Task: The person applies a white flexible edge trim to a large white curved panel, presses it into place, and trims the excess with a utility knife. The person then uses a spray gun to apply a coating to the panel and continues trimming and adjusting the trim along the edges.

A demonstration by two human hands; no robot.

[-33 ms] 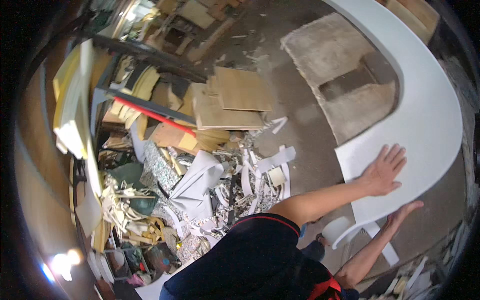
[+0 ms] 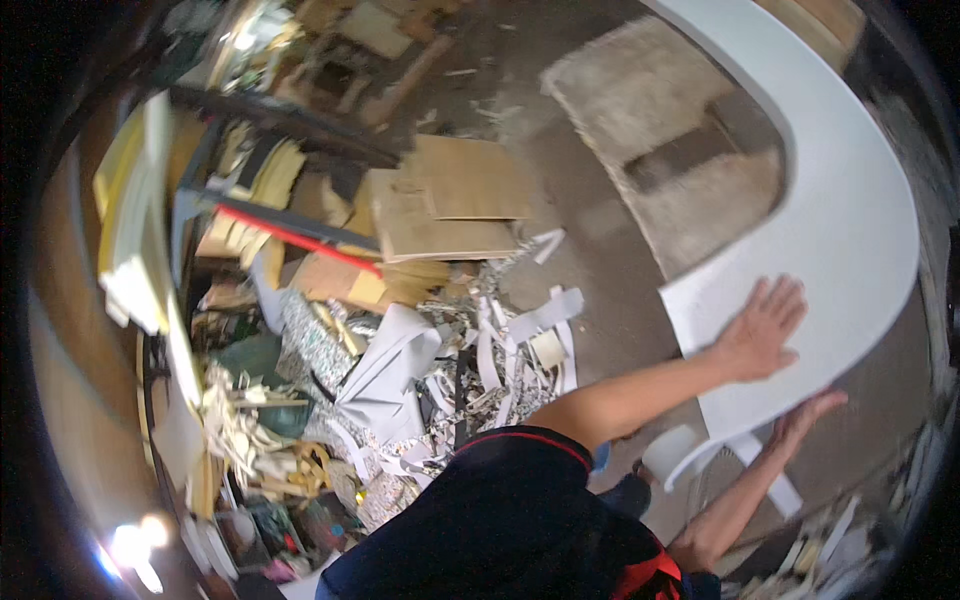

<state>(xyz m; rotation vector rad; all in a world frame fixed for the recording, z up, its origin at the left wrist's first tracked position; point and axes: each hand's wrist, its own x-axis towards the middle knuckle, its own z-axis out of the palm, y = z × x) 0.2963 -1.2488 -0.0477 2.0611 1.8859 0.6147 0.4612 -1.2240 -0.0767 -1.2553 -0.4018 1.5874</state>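
A wide white sheet (image 2: 850, 230), flexible-looking and curved by the lens, stretches from the top down the right side. My left hand (image 2: 765, 335) lies palm down on it with its fingers extended and thumb out, close to its near end. At the sheet's near right edge is my right hand (image 2: 803, 415), fingers stretched out, partly hidden beside that edge. It is open and grips nothing visible. Under the near end a curled white strip (image 2: 690, 460) and a flat white strip (image 2: 775, 485) stick out.
Offcuts and white scraps (image 2: 395, 370) are heaped to the left, beside stacked brown boards (image 2: 465, 190). A red-edged bar (image 2: 300, 240) crosses the shelving. Ahead, a pale rough mat or board (image 2: 640, 100) lies on the floor. More scraps (image 2: 800, 560) lie at the lower right.
The whole view has shifted slightly, so the surroundings sit a little further left. My left hand stays flat on the sheet, and my right hand remains at its edge.
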